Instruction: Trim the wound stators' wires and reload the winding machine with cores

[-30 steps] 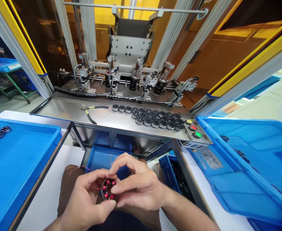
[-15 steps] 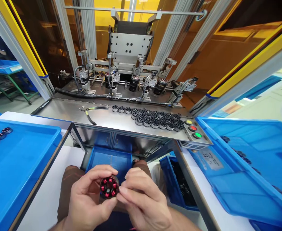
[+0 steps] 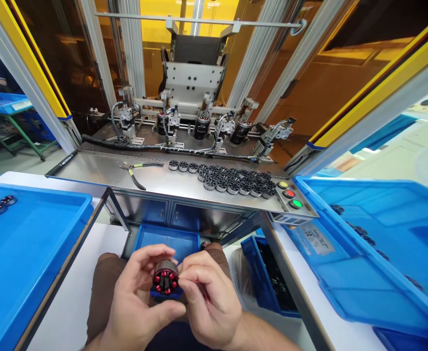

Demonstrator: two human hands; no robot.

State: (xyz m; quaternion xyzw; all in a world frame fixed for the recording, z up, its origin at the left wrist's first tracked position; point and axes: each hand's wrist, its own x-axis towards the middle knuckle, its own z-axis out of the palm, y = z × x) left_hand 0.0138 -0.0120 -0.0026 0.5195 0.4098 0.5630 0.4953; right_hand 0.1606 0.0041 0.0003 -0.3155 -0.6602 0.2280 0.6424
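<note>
A round motor stator (image 3: 166, 278) with red copper windings and a dark outer ring sits between my hands, low in the middle above my lap. My left hand (image 3: 137, 292) curls round it from the left, fingers behind and thumb below. At its right edge my right hand (image 3: 210, 297) is closed in a pinch, and a thin red wire shows between and below those fingers. Where the wire joins the stator is too small to tell.
On the steel bench stand rows of black stators (image 3: 232, 179), beside cutting pliers (image 3: 135, 173). Lit push buttons (image 3: 289, 194) are at the bench's right end. Blue trays (image 3: 34, 253) flank me, and a blue bin (image 3: 272, 278) stands below right. Machine fixtures (image 3: 203, 127) rise behind.
The stator has tilted in my left hand, so more of its outer ring shows. My right hand has drawn slightly left and turned, with red wire now visible at its fingers.
</note>
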